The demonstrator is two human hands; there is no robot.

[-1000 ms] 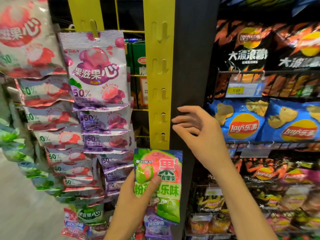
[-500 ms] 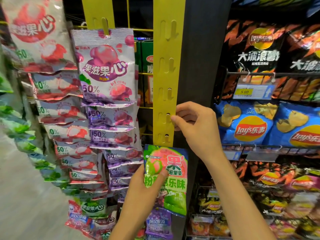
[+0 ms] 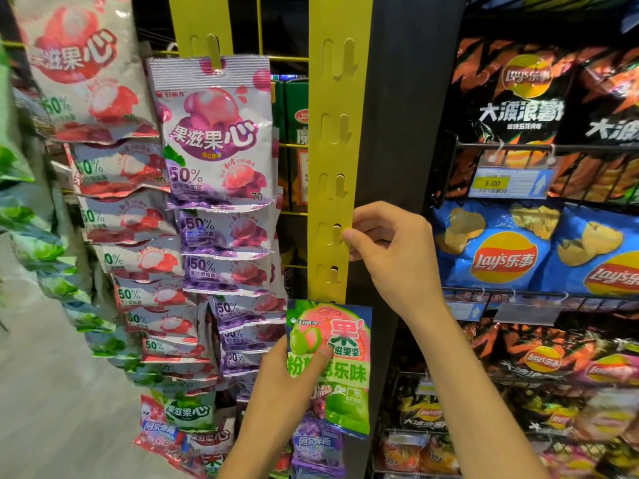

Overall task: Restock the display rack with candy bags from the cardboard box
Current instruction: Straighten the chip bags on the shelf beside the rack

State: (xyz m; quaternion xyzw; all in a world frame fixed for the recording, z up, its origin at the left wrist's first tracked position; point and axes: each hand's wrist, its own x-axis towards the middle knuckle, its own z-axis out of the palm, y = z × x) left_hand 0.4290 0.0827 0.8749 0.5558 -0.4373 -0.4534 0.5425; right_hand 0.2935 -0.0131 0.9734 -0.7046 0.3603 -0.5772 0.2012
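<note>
A yellow hanging strip [image 3: 337, 140] with several bare tab hooks runs down the middle of the rack. My right hand [image 3: 390, 250] pinches its right edge at one of the lower tabs, thumb on the front. Just below the strip's lower end, my left hand [image 3: 294, 382] holds a green and pink candy bag [image 3: 340, 361] upright, thumb across its front. A second yellow strip [image 3: 204, 25] to the left carries a column of purple candy bags [image 3: 216, 133]. The cardboard box is not in view.
Red and white candy bags [image 3: 114, 188] hang in a column further left, green ones [image 3: 31, 243] beyond them. A dark post [image 3: 404, 133] stands behind the strip. Wire shelves of crisp bags [image 3: 498, 250] with a price tag [image 3: 511, 183] fill the right side.
My right hand went from hovering open beside the strip to pinching its edge at a lower tab. The left hand has kept the bag just under the strip.
</note>
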